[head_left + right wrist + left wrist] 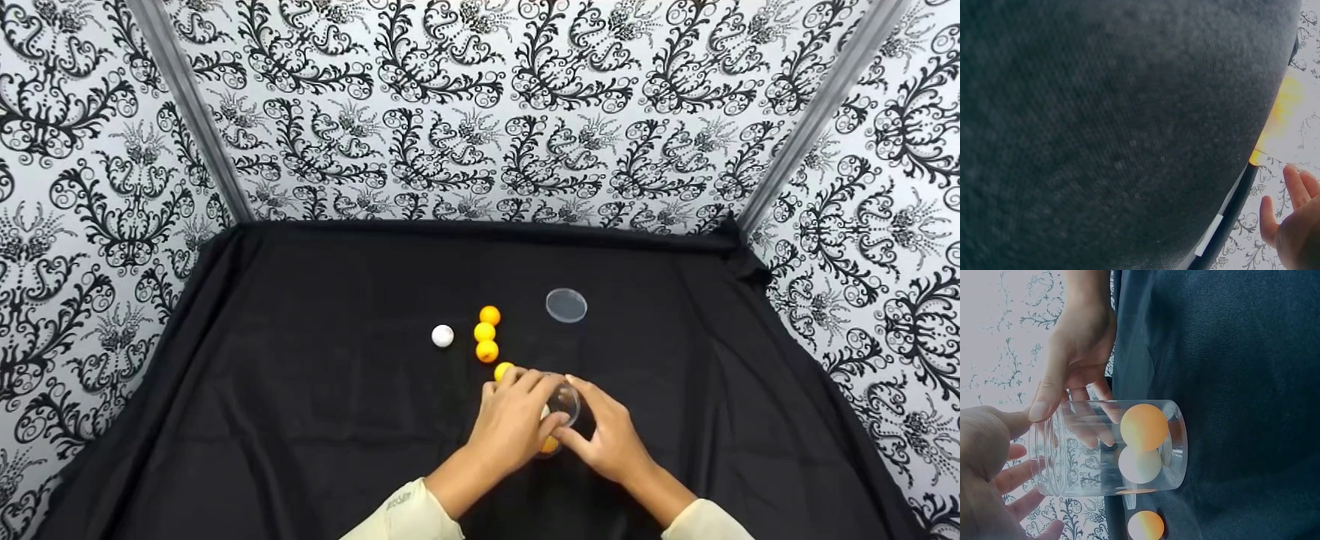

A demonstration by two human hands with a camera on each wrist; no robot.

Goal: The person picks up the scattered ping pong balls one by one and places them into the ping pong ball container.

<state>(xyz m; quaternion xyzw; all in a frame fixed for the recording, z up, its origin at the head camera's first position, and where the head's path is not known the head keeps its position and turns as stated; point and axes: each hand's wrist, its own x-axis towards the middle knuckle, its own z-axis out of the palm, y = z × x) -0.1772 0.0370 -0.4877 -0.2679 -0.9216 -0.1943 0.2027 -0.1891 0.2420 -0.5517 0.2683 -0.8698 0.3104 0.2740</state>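
Note:
A clear plastic jar (562, 403) (1112, 447) stands upright on the black cloth (315, 390). Inside it lie an orange ball (1143, 427) and a white ball (1140, 464). My right hand (609, 436) (1075, 363) grips the jar's side, thumb in front and fingers behind. My left hand (512, 421) (985, 467) holds the jar's neck with thumb and spread fingers. One orange ball (503, 370) (1145, 526) lies on the cloth just past my left fingertips. The right wrist view shows mostly cloth, an orange blur and fingers (1292, 194) at the edge.
Three orange balls (487, 332) sit in a short row beyond the jar, with a white ball (442, 335) to their left. A clear round lid (566, 305) lies flat further back on the right. Patterned walls (480, 105) close in the cloth on three sides.

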